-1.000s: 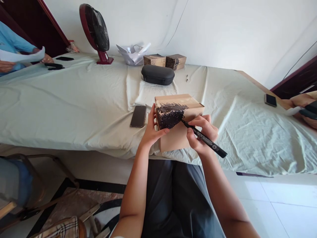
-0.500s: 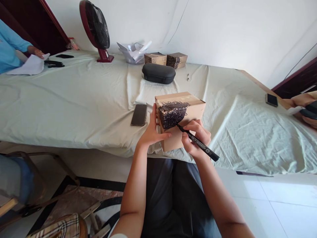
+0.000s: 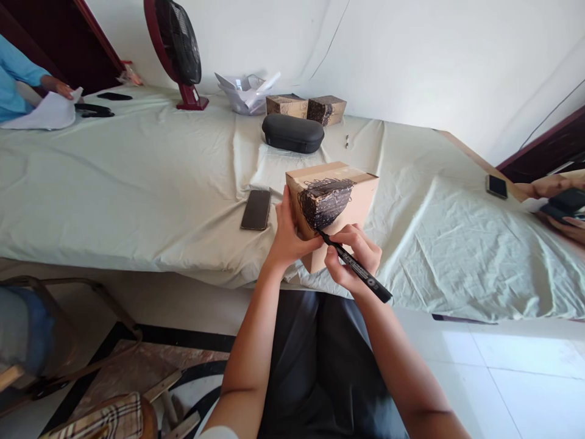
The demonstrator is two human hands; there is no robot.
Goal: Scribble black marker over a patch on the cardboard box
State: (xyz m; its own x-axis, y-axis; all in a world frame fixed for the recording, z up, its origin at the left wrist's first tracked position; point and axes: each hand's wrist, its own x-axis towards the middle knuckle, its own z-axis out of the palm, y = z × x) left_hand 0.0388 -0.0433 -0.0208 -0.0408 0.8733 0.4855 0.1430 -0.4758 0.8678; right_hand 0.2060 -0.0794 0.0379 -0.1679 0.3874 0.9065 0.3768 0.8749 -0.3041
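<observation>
A brown cardboard box is tilted at the near edge of the cloth-covered table. Dense black scribble covers one corner of it, spreading over the faces that meet there. My left hand grips the box at its left side, thumb across the near face and the other fingers partly hidden behind. In my right hand is a black marker pen, pinched between thumb and fingers. Its tip touches the box at the lower edge of the scribble, close to my left thumb.
A phone lies left of the box. Behind are a black case, two scribbled boxes, a plastic basket and a fan. A person's hand holds paper at far left; another person's hands are at far right.
The box has turned and tipped a little in my left hand, showing the scribbled corner more. The marker tip has moved left along the scribble's lower edge, with my right hand following.
</observation>
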